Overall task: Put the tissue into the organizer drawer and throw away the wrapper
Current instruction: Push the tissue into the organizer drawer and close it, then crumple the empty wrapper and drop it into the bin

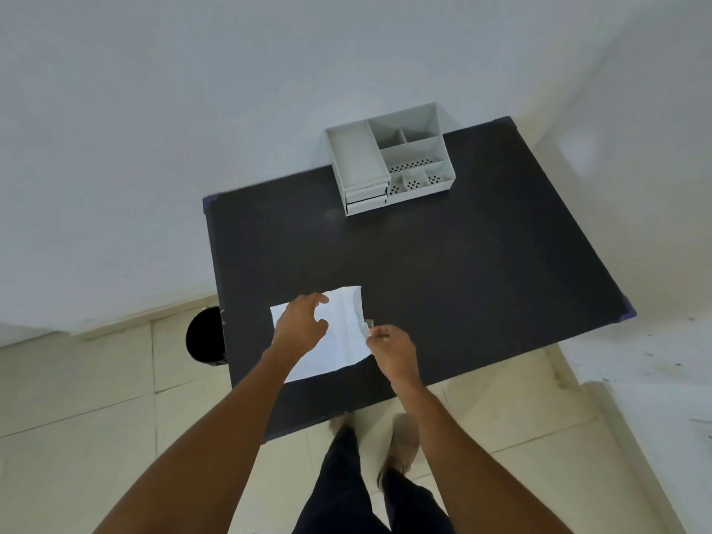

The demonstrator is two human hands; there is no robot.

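Observation:
A white tissue [339, 341] lies spread flat on the near part of the black table [443, 264]. My left hand [298, 323] hovers over its left half with fingers apart, holding nothing. My right hand [391, 350] pinches the tissue's right edge, where a small fold of paper sticks up between thumb and forefinger. The white organizer [389, 163] stands at the table's far edge against the wall, with two small drawers [366, 198] shut at its front left. I cannot make out a separate wrapper.
A black round bin [206, 335] stands on the tiled floor just left of the table. The white wall runs behind the table. My legs and shoes are below the table's near edge.

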